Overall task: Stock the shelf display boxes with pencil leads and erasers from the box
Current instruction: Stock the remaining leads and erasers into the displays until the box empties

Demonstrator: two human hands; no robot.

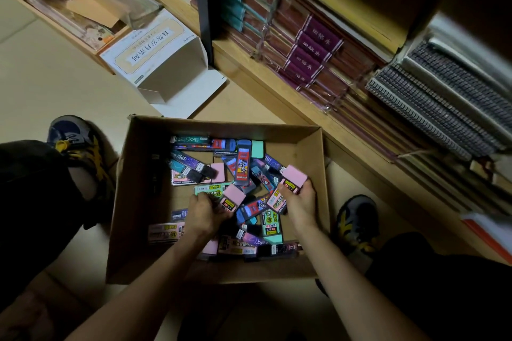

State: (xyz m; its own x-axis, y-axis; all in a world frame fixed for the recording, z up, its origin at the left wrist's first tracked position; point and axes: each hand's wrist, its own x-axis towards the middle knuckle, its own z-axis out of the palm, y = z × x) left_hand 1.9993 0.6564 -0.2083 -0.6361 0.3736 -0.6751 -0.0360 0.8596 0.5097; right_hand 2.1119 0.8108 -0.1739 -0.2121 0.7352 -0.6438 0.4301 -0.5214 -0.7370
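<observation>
Person crouches over the cardboard box on the floor, both hands down inside it.

Left hand: fingers curled round one pink pack near the middle of the box. The pack's plain pink end sticks out past the fingers toward the shelf.

Right hand: grips a small stack of pink packs just beside the box's right wall, with fingers wrapped round the labelled end. There are at least two packs (exact count can't be told), and the upper one is angled up and away from the lower.

Task stock: loose packs cover most of the box floor in pink, teal, blue and dark sleeves, lying flat, crossed and overlapping. A mint eraser sits at the far side, touching the blue pack next to it. Bare cardboard shows along the left of the box floor.

Beyond the cardboard box, a white display box lies on the floor with its flap open, against the base of the wooden shelf.

The shelf holds purple-banded notebooks in clear wrap, with spiral notebooks stacked further right.

Left shoe and right shoe sit either side of the cardboard box, each just beside a wall.
</observation>
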